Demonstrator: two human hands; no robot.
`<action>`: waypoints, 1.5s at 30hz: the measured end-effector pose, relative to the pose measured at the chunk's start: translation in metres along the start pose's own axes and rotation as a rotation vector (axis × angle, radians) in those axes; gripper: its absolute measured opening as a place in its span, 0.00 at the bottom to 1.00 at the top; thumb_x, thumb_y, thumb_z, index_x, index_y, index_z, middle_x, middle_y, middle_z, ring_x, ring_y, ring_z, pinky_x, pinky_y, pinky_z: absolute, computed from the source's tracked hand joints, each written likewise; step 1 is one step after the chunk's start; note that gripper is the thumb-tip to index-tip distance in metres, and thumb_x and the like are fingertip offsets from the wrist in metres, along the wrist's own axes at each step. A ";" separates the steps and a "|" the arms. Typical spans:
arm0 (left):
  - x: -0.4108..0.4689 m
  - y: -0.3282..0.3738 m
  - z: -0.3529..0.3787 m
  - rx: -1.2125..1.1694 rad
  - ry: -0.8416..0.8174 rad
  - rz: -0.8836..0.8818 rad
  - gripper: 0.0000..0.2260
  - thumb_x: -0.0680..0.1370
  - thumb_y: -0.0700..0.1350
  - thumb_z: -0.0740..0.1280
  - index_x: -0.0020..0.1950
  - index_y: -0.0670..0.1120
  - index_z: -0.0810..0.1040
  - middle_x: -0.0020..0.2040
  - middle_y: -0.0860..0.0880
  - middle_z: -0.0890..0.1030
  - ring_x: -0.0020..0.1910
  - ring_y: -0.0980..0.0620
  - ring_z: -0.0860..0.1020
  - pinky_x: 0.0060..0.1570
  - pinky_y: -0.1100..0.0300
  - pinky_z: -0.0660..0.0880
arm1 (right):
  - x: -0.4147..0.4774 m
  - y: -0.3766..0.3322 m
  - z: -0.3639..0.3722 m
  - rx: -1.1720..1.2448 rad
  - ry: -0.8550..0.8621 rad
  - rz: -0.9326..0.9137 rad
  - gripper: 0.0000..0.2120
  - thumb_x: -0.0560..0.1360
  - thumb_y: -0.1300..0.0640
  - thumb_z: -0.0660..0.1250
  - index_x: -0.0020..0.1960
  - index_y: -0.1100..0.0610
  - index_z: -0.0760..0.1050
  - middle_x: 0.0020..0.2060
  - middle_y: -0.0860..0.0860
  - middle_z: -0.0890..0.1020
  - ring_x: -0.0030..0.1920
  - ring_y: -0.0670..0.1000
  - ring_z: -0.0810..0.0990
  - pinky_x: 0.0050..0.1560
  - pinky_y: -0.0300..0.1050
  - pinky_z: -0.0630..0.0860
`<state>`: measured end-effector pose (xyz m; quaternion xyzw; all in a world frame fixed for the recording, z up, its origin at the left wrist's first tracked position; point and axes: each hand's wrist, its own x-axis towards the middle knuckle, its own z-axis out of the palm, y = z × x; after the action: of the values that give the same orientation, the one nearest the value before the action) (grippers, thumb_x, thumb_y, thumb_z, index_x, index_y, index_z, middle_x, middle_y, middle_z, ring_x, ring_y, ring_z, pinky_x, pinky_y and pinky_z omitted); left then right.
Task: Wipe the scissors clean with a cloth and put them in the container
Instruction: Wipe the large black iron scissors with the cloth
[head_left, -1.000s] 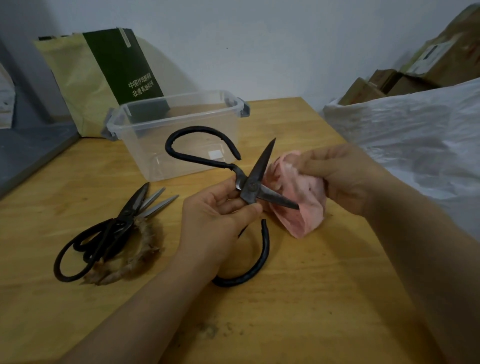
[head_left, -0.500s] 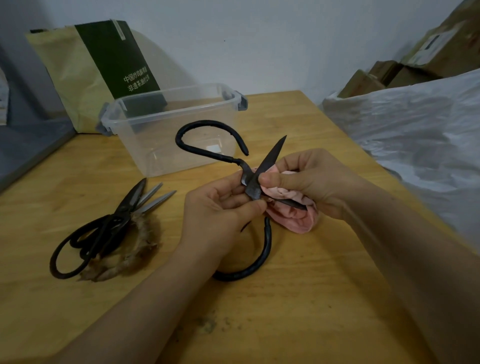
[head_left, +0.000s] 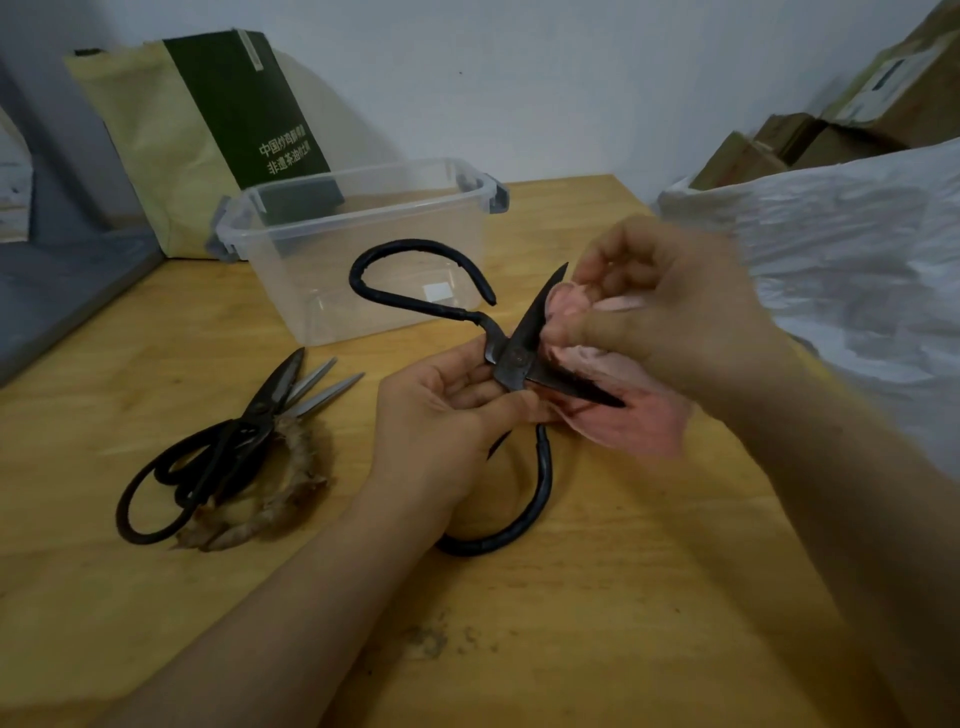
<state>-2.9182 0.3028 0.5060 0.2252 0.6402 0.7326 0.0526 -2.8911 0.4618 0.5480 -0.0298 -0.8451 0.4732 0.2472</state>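
Large black scissors (head_left: 511, 358) with wide looped handles are held open above the wooden table (head_left: 597, 597). My left hand (head_left: 441, 421) pinches them at the pivot. My right hand (head_left: 660, 306), blurred by motion, grips a pink cloth (head_left: 628, 415) and presses it against the upper blade near its tip. The cloth hangs down behind the lower blade. A clear plastic container (head_left: 358, 244) with grey latches stands open just behind the scissors, with nothing visible inside.
Several more scissors (head_left: 234, 441) lie piled at the left, one with fibre-wrapped handles. A green and tan paper bag (head_left: 208, 130) leans on the wall behind the container. A white plastic sack (head_left: 852, 270) and cardboard boxes (head_left: 831, 130) stand at the right.
My right hand with the cloth has slid from the pivot up along the upper blade toward its tip. The left hand keeps its hold at the pivot.
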 end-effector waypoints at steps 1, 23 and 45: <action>0.000 0.000 0.000 -0.005 -0.001 -0.003 0.19 0.65 0.25 0.71 0.46 0.48 0.80 0.39 0.55 0.85 0.40 0.58 0.83 0.39 0.69 0.78 | -0.002 0.001 0.006 -0.070 0.001 -0.050 0.14 0.60 0.57 0.80 0.39 0.51 0.77 0.38 0.48 0.81 0.40 0.45 0.79 0.40 0.38 0.78; 0.001 0.000 -0.001 0.052 0.009 0.007 0.16 0.68 0.25 0.70 0.45 0.45 0.80 0.35 0.54 0.84 0.37 0.59 0.83 0.37 0.71 0.76 | -0.002 0.012 0.030 -0.465 -0.151 -0.643 0.09 0.70 0.59 0.67 0.42 0.61 0.84 0.42 0.54 0.82 0.41 0.57 0.81 0.37 0.54 0.79; 0.001 0.000 -0.002 0.063 0.005 -0.040 0.18 0.67 0.27 0.71 0.50 0.45 0.80 0.40 0.55 0.85 0.40 0.59 0.83 0.39 0.70 0.77 | -0.005 0.006 0.014 -0.245 -0.103 -0.339 0.06 0.72 0.53 0.72 0.48 0.52 0.84 0.44 0.45 0.81 0.47 0.42 0.78 0.50 0.39 0.75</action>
<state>-2.9202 0.3011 0.5059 0.2122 0.6674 0.7114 0.0588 -2.8939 0.4533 0.5349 0.1072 -0.9006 0.3196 0.2743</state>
